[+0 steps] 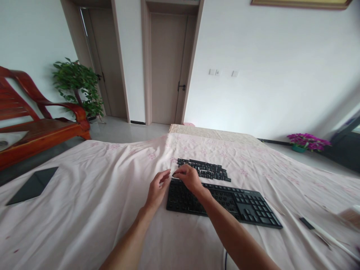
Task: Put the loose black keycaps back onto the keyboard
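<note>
A black keyboard [249, 204] lies on the pink flowered cloth. Many keycaps are off its left and middle parts, while the right-hand block still has its keys. Beyond its back edge, loose black keycaps [215, 172] are laid out in rows. My right hand [189, 176] reaches over the keyboard's back left corner, thumb and forefinger pinched on a small dark piece that looks like a keycap [173, 174]. Beside that corner is my left hand [158, 187], its fingers loosely apart with nothing seen in them. My right hand and forearm hide part of the keyboard and the rows.
A dark tablet-like slab [33, 185] lies at the left. At the right are a black-ended, brush-like tool [307, 223] and a pale, blurred object [350, 216]. A cable [225, 258] shows at the front edge. Beyond stands a wooden bench [60, 125].
</note>
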